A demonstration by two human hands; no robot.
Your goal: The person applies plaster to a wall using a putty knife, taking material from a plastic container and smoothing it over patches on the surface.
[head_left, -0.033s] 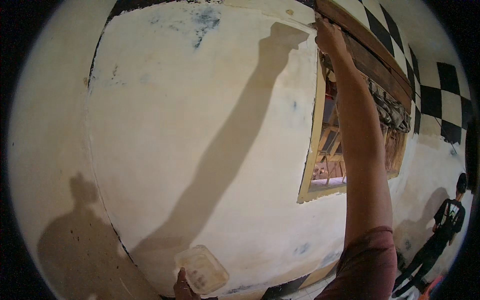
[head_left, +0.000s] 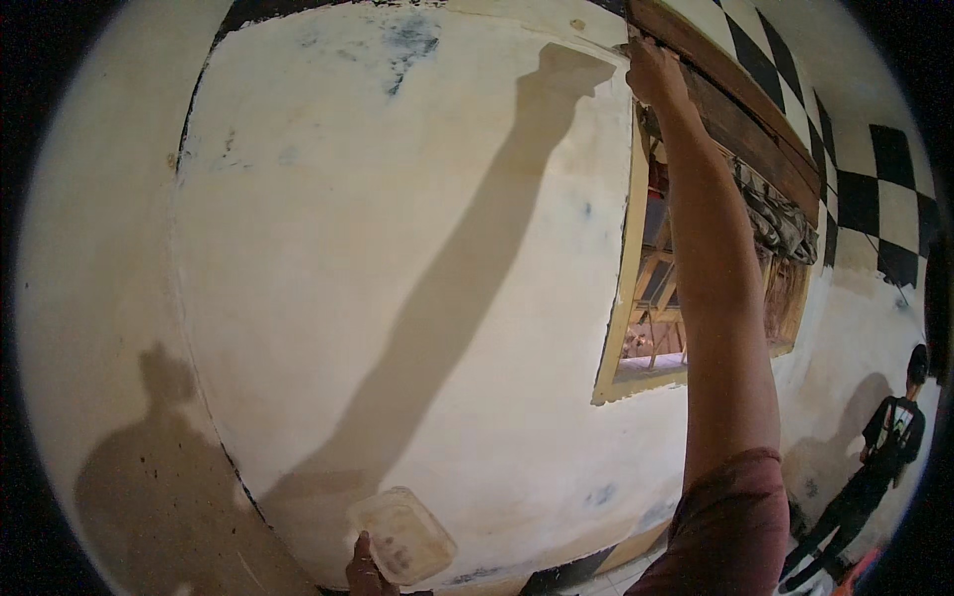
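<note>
At the lower edge, my left hand (head_left: 368,568) grips a pale, see-through plastic tub (head_left: 405,536) with rounded corners and smudges in it. Only the thumb and part of that hand show. My right arm stretches up to the top corner of the window frame (head_left: 628,248). There my right hand (head_left: 653,72) is closed beside the wooden board (head_left: 725,109) over the window, its fingers bent toward the wall. A thin dark tip shows at the fingers, too small to name. The whitish wall (head_left: 328,248) in front carries bluish-grey patches and my arm's shadow.
A bunched dark curtain (head_left: 780,219) hangs across the window. Black and white painted squares (head_left: 874,189) cover the upper wall at right. At far right another person (head_left: 884,447) in dark clothes stands by the wall, near something red (head_left: 860,568) on the floor.
</note>
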